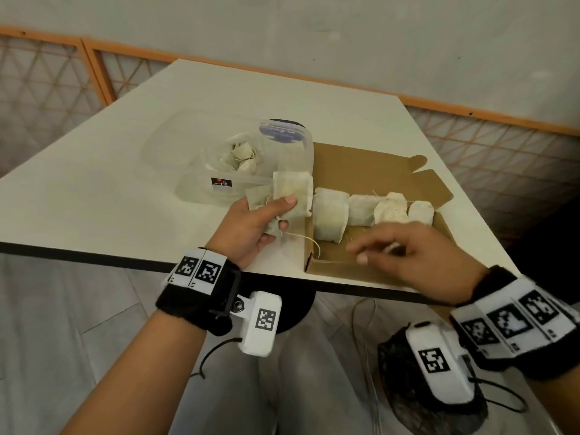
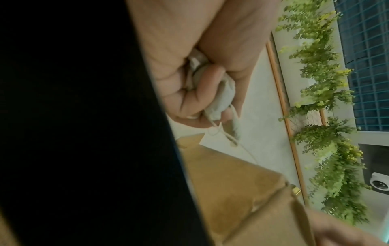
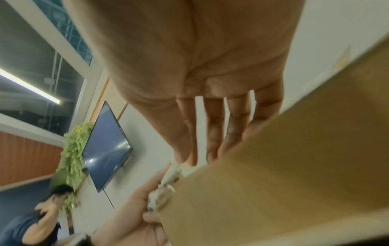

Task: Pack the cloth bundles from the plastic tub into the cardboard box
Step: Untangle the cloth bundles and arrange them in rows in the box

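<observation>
Left hand (image 1: 251, 226) grips cloth bundles (image 1: 290, 194) beside the cardboard box (image 1: 370, 171); right hand (image 1: 408, 259) hovers above it, fingers straight and spread.

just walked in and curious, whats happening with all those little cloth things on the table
A person is moving cloth bundles from the plastic tub into the cardboard box. The left hand holds a few bundles beside the box, while the right hand hovers open over its near end. A row of bundles already lies inside; more remain in the tub.
</observation>
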{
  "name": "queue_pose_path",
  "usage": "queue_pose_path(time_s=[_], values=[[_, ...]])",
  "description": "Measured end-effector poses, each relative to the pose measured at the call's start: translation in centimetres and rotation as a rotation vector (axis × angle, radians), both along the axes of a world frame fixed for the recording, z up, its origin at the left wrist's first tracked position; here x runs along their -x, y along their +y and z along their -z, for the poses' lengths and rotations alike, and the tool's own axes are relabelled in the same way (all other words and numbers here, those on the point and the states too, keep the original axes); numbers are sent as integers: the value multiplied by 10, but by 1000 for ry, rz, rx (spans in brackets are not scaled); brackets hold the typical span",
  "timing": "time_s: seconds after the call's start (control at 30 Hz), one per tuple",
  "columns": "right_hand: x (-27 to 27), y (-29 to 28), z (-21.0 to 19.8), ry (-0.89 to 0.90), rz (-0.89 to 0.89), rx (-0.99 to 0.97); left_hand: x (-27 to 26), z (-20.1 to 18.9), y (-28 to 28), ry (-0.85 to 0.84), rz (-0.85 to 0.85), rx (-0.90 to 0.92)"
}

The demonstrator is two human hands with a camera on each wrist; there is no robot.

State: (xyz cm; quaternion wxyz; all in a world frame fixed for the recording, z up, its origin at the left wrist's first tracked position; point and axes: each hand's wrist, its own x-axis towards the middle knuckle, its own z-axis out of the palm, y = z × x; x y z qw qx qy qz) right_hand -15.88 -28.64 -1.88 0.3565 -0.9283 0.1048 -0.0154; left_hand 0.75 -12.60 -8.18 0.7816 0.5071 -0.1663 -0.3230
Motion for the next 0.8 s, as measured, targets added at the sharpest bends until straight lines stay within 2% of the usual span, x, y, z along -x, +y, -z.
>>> queue_pose_path(time_s=[0.13,0.3,0.43,0.6,0.7,0.8], values=[[-37,11,-21,-115,111,15,0,1,1,-28,16,-4],[-92,24,-28,-48,50,87,1,0,2,-33,36,6],[-106,20,-32,-67,45,19,0,2,4,2,53,55],[-96,4,-41,-49,116,-80,-10,1,6,221,84,166],[-84,-10,-47,45,106,-105,-17,5,9,385,122,252],[-74,-22,-54,203,28,-141,-21,9,9,437,194,338]])
